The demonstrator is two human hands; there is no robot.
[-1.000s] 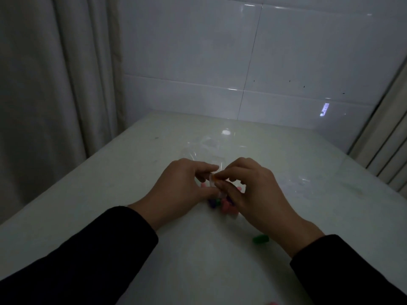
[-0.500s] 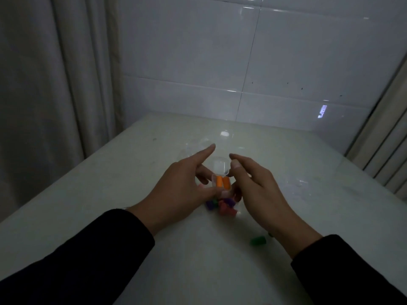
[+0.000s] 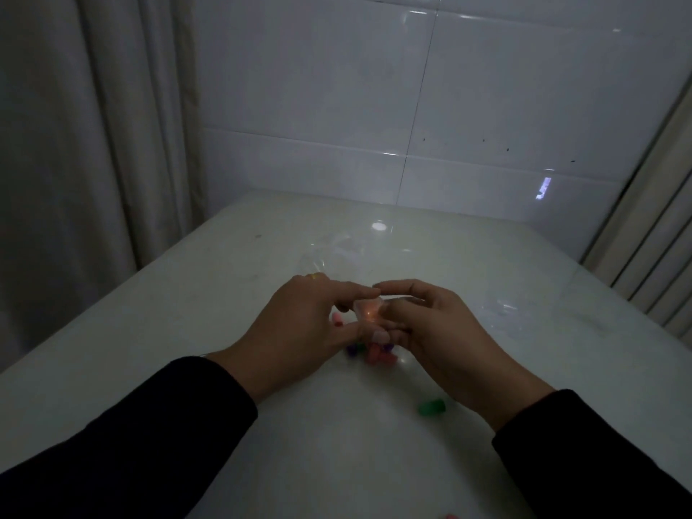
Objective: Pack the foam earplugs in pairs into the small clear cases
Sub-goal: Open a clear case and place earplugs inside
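While both forearms in black sleeves reach in from the near edge of the white table (image 3: 194,331), the two hands meet over its middle and hold a small clear case (image 3: 369,312) between them. The left hand (image 3: 299,331) lies knuckles up, its forefinger stretched to the right across the top of the case and its thumb pressed up under the lower end, so the case is pinched between them. The right hand (image 3: 442,331) comes in from the other side with its forefinger stretched leftward, tip nearly touching the left forefinger's tip; its thumb presses the case's right side and the other fingers curl beneath. An orange glow shows through the case's wall, foam earplugs inside, though how many cannot be told in the dim light.

Below the hands, on the table, a small heap of loose earplugs (image 3: 378,354) lies in red, purple and green, partly hidden by the fingers. A pink earplug (image 3: 337,319) shows just left of the case, under the left hand's fingers. A single green earplug (image 3: 431,407) lies apart, nearer the near edge, beside the right wrist. Farther toward the far edge, crumpled clear plastic (image 3: 337,252) rests on the table, and more clear plastic (image 3: 503,307) sits toward the right edge.
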